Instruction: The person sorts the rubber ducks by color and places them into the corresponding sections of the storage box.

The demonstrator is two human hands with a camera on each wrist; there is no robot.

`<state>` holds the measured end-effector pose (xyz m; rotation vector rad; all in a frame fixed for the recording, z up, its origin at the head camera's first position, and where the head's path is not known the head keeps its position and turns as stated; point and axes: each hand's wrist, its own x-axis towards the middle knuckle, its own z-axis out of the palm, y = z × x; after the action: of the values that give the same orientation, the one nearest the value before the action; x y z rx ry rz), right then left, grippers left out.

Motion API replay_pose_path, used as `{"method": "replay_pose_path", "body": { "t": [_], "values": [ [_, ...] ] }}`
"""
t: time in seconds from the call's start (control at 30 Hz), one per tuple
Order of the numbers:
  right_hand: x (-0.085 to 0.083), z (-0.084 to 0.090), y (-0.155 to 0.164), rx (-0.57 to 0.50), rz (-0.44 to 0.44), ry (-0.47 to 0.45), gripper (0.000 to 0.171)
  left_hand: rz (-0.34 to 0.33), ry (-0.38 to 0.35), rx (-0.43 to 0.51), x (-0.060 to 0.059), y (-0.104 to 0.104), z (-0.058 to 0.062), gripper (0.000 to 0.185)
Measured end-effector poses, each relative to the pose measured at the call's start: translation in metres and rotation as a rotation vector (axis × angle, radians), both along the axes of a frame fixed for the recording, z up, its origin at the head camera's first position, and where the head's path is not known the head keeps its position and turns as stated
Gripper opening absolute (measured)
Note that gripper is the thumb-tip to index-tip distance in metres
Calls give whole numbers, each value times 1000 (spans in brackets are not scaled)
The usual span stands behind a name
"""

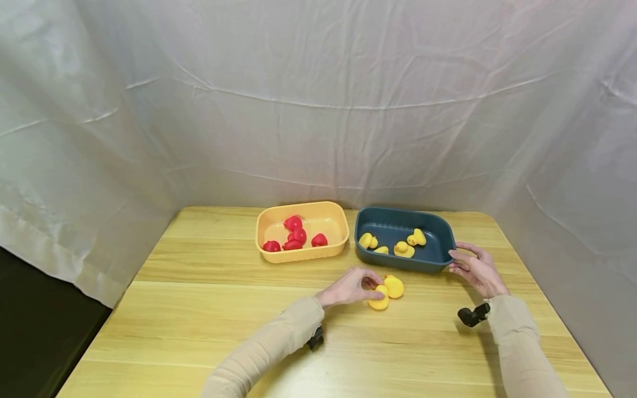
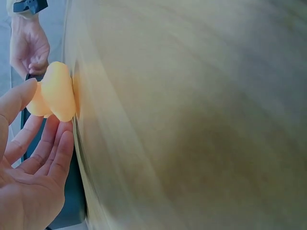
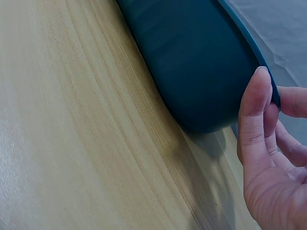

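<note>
My left hand (image 1: 354,286) has its thumb and fingers around a yellow rubber duck (image 1: 379,298) near the middle of the table. In the left wrist view the thumb touches one side of the duck, with the fingertips against the other. A second yellow duck (image 1: 395,287) sits right beside it. My right hand (image 1: 479,271) pinches the right end of the dark blue bin (image 1: 403,266) at its rim, thumb outside and fingers over the edge in the right wrist view. Inside that bin lie several yellow ducks (image 1: 404,250).
Left of the blue bin stands an orange-yellow bin (image 1: 303,255) holding several red toys (image 1: 297,236). Both bins are at the back of the wooden table (image 1: 199,309), close to a pale hanging cloth (image 1: 278,149). More cloth hangs at both sides.
</note>
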<state>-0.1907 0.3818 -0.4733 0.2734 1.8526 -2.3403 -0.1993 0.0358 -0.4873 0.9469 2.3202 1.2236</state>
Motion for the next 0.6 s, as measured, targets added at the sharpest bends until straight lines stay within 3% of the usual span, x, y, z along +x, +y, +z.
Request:
{"method": "replay_pose_path", "body": {
  "t": [0.6],
  "values": [
    [-1,0,0,-2,-6,1,30,0,25,48,-3,-11,8,26]
  ]
}}
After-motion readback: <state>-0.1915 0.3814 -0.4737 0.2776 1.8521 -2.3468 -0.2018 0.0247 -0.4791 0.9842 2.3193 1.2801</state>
